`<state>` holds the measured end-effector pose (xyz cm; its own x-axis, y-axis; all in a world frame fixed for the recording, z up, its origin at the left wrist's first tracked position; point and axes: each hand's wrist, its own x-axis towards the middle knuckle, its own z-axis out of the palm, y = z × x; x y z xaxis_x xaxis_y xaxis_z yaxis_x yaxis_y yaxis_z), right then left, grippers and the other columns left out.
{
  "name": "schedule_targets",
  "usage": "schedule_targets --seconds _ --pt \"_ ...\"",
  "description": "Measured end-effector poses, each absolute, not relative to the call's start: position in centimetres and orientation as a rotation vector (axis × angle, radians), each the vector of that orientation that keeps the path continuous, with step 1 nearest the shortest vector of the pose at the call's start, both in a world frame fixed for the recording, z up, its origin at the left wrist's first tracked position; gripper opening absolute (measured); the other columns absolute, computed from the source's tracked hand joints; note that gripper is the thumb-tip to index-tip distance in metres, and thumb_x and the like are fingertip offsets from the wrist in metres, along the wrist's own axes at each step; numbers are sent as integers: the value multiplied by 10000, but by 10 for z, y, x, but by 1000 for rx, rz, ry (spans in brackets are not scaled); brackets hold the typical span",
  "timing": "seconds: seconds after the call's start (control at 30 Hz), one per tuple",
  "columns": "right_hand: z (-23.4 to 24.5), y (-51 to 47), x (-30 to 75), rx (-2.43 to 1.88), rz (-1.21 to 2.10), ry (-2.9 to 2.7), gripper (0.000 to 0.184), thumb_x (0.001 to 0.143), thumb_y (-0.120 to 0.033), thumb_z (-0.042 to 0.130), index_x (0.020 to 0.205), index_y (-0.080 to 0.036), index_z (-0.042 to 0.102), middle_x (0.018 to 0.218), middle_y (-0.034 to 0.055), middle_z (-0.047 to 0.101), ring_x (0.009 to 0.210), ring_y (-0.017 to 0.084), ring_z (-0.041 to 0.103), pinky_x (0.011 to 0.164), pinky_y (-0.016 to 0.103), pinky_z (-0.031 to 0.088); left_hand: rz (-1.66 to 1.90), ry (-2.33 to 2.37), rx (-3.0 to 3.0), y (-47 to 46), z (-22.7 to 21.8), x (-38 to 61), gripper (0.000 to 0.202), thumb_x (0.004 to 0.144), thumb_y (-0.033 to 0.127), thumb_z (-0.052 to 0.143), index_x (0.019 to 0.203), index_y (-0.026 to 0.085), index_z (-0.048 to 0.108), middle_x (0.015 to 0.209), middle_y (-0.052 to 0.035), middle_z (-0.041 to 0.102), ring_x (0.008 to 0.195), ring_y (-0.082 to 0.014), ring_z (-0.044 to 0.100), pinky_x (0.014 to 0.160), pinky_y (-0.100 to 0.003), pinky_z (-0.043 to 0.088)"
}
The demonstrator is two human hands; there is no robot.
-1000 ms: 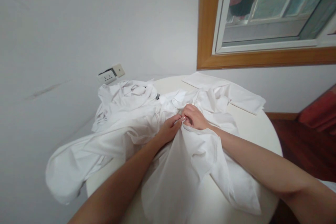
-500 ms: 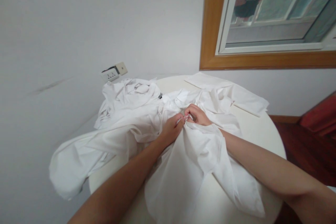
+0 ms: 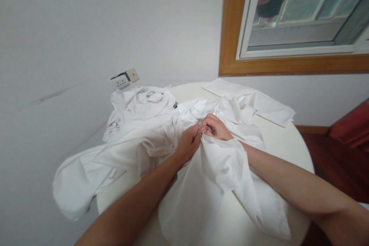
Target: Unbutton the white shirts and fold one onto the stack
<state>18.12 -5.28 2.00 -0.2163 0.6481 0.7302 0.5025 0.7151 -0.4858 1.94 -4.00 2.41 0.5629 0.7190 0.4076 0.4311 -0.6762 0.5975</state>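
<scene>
A white collared shirt (image 3: pixel 198 192) lies spread over a round white table (image 3: pixel 288 150), its collar toward the wall and its lower part draped at the near side. My left hand (image 3: pixel 188 142) pinches the shirt's front edge near the middle. Right beside it, my right hand (image 3: pixel 216 127) is closed on the same edge, fingers curled, the two sets of fingertips touching or nearly so. Whatever small part sits between the fingertips is hidden. One sleeve (image 3: pixel 268 107) stretches to the back right.
More white cloth (image 3: pixel 138 103) is heaped at the back left, and a white cloth part (image 3: pixel 72 184) hangs over the left table edge. A wall socket (image 3: pixel 119 82) is just behind. A wood-framed window (image 3: pixel 230 65) stands at the back right, a red cloth (image 3: pixel 353 130) at far right.
Both hands stay at the same spot on the shirt's edge, with only a slight shift of the fingers. The shirt lies as before.
</scene>
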Motion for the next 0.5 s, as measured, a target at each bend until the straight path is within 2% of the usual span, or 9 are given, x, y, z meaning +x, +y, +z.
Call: schedule_targets --seconds 0.23,0.5 --pt "22 -54 177 -886 90 -1849 101 671 -146 443 692 -229 391 679 -1 405 670 160 409 636 288 360 1011 984 2387 -49 29 21 303 939 317 326 816 175 563 767 -24 616 716 -149 539 694 -274 419" --pt "24 -60 177 -898 -68 -1801 91 661 -142 431 685 -228 414 698 11 436 710 171 426 669 307 362 1106 956 2317 -53 30 24 309 951 327 330 773 179 534 715 4 582 672 -125 513 645 -246 392"
